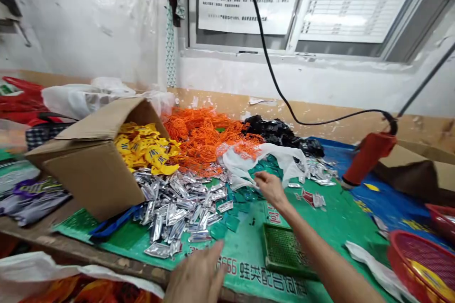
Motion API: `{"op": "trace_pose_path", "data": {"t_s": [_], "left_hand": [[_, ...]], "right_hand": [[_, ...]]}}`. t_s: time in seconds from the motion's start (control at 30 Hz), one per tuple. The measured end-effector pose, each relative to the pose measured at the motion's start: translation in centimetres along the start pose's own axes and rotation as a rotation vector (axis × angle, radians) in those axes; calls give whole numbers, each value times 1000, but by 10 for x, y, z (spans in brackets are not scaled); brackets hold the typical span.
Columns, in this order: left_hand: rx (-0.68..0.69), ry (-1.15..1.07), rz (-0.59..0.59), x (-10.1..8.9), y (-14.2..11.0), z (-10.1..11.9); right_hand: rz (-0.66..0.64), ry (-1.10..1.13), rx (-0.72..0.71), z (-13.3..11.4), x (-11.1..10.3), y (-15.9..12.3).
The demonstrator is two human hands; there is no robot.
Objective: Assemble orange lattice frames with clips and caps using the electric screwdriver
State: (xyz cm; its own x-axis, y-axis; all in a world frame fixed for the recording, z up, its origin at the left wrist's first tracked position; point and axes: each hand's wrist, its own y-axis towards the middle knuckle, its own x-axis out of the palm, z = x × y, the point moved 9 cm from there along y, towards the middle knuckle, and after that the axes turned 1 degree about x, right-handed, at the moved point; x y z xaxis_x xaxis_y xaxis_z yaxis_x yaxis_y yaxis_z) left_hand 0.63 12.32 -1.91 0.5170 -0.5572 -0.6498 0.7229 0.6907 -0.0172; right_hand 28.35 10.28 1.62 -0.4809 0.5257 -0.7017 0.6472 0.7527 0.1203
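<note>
A heap of silver foil packets point(174, 213) lies on a green woven mat point(249, 265), and my left hand point(195, 277) hovers at its near edge with the fingers apart, holding nothing. Farther right, my right hand point(272, 188) reaches over teal plastic film pieces point(245, 196), close to a crumpled white plastic bag point(256, 163). Its fingers are bunched, and whether they pinch anything is hidden. A tilted cardboard box point(92, 175) spills yellow tags point(147, 149) beside a tangle of orange plastic mesh point(202, 132). Black plastic scraps point(273, 132) lie behind it.
A red heat gun point(368, 158) hangs from a black cable at the right, above a blue sheet point(359, 208). A red plastic basket point(419, 265) and a green mesh tray point(284, 251) sit nearby. The wall and a window rise behind the bench.
</note>
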Motion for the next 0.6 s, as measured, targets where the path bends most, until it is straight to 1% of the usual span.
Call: {"op": "trace_pose_path", "data": {"t_s": [0.03,0.07,0.1,0.13,0.2,0.3,0.37,0.43,0.5,0.6], "left_hand": [[35,195,-11,-2,19,19],[35,368,21,-9,40,33],[30,424,64,-17,62,44],[14,454,102,-24,84,50],[-12,504,168,-34,125,52],[-29,558,213,-38,172,37],[-31,575,205,-36,192,22],[-35,575,183,-31,205,9],[-36,555,155,-25,213,1],[-30,494,127,-15,219,-3]], "right_hand": [[43,-37,54,22,-14,11],[72,-74,98,42,-25,19],[82,-110,126,57,-32,25],[81,-145,140,68,-36,29],[52,-209,132,79,-34,36],[-15,-287,74,78,-18,47],[-52,-329,46,75,-4,57],[-82,-364,44,76,9,67],[-114,-387,61,80,20,76],[-155,-392,100,91,32,80]]}}
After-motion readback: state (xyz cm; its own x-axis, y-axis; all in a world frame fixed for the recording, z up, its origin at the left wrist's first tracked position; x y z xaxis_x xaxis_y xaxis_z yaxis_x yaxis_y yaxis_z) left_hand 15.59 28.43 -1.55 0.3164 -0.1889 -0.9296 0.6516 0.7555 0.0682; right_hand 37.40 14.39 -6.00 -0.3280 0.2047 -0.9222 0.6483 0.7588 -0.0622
